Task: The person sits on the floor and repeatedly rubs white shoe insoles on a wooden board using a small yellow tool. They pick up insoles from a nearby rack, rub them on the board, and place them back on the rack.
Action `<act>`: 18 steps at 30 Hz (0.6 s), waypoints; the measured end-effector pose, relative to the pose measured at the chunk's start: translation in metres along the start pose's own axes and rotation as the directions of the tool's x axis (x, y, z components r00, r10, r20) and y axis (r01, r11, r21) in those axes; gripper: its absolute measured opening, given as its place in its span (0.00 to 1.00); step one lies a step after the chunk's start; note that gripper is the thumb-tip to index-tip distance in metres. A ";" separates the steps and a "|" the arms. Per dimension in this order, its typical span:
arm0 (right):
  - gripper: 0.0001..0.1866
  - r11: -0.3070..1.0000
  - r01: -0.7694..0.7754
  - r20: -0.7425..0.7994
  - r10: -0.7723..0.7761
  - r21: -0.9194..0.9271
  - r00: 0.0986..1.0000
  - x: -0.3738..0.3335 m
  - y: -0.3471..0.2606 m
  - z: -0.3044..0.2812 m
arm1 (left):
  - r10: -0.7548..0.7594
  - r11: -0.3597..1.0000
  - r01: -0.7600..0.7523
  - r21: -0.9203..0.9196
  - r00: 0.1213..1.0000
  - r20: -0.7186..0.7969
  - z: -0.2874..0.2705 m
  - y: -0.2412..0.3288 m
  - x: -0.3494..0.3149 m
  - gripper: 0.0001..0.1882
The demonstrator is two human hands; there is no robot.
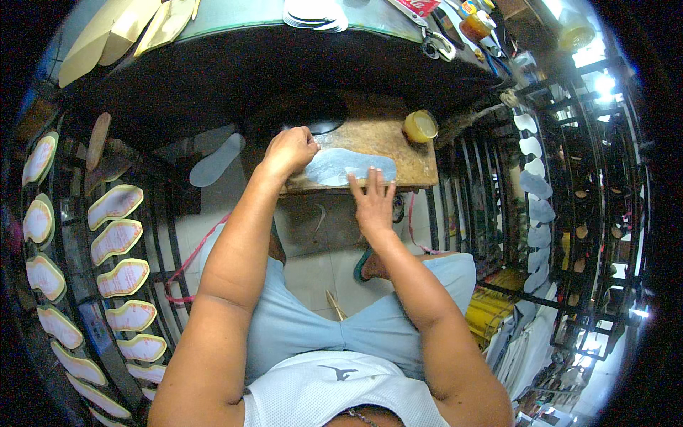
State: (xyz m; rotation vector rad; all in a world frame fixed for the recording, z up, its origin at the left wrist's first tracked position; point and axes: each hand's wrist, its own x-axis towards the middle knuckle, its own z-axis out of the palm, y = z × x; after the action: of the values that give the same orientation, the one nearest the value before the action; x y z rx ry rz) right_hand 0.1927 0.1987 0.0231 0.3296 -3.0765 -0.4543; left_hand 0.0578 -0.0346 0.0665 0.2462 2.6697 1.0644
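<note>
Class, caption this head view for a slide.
Right hand touching a pale-blue sole-shaped piece on a wooden board, left hand curled near it.

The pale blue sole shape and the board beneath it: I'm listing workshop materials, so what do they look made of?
The sole shape could be foam or fibreboard: flat, smooth, faintly shiny, which leaves it open. The board is probably wood, worn and matte, given its mottled brown top.

Head-worn fisheye, facing down, near left hand (290, 149), right hand (374, 206)
</note>
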 end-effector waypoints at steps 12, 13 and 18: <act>0.44 0.964 0.214 -0.016 -0.214 0.157 0.977 0.007 -0.023 -0.008 | 0.051 0.998 -0.052 0.039 0.999 0.015 0.004 -0.002 0.002 0.20; 0.43 0.950 0.241 0.003 -0.246 0.197 0.969 0.005 -0.025 -0.009 | 0.044 0.999 -0.044 0.030 0.999 0.002 0.004 -0.002 0.001 0.20; 0.41 0.840 0.149 -0.337 0.042 0.522 0.941 0.049 0.049 -0.011 | 0.004 1.000 -0.004 0.028 1.000 0.006 0.003 0.002 -0.004 0.14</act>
State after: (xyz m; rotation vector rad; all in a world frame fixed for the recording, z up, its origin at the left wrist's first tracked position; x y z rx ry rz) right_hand 0.1351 0.2312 0.0466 0.4447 -2.7888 0.4546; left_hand 0.0622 -0.0325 0.0663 0.2593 2.6813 1.0266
